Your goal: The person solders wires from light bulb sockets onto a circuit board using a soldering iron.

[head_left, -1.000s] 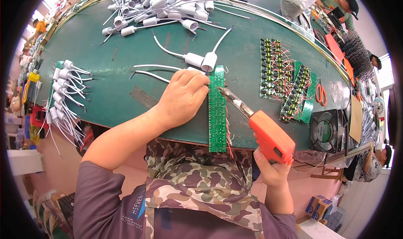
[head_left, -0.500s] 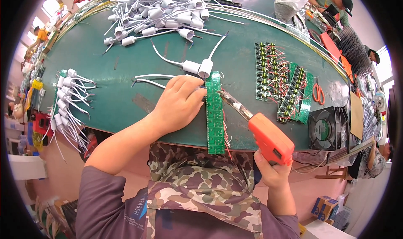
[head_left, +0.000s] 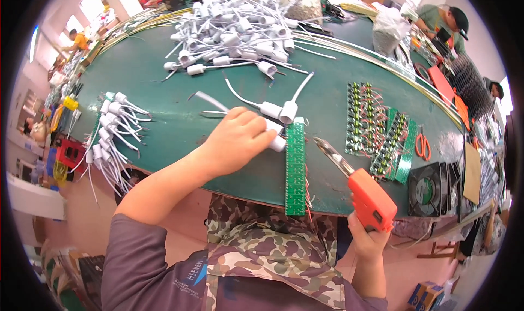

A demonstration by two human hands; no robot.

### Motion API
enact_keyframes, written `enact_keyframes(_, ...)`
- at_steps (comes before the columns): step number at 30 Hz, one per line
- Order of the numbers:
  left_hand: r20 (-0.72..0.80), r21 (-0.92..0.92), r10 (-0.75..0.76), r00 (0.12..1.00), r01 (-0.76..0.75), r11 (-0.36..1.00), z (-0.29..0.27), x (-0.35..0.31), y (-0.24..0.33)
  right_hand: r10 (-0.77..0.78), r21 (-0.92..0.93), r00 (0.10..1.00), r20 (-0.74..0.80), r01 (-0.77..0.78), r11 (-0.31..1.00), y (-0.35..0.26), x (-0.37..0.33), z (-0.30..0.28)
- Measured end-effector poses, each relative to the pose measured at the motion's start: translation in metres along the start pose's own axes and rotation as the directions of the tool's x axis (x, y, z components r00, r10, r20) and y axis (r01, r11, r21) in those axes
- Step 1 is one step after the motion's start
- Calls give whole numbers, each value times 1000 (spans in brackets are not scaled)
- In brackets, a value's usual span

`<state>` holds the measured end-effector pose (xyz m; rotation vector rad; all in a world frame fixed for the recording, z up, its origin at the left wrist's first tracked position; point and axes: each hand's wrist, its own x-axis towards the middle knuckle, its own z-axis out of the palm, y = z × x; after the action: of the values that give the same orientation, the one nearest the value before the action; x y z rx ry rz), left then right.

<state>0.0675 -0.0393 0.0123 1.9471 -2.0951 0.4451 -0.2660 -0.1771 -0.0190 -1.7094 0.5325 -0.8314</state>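
Left grip (head_left: 237, 139) closed on white lamp socket (head_left: 275, 142), touching green circuit board strip (head_left: 295, 166) on green counter (head_left: 164, 93); right grip (head_left: 368, 240) holds orange soldering gun (head_left: 368, 199) right of strip.

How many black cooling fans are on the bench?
1 black cooling fan shows plainly, at the green bench's right end below the orange scissors. More may be hidden behind it.
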Motion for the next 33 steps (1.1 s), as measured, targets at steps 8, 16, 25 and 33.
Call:
enact_keyframes(8, -154, 21, 153, 976, -151, 988, 17, 41, -10, -134, 18, 991, -5, 134, 991, 17, 0, -8)
enact_keyframes(16, -279, -303, -157, 947, 68, 951, 20, 28, -59, -35, 76, 996, -78, 40, 996, 16, -4, -10)
enact_keyframes(25, -124, 195, -753, 646, 760, 620, 35, -46, -214, -10, 90, 997, -78, 17, 996, 2, 4, 1)
enact_keyframes(33, -86, -6, -681, 727, 683, 730, 28, -74, -233, -22, 46, 998, -66, 25, 999, -2, 1, -1)
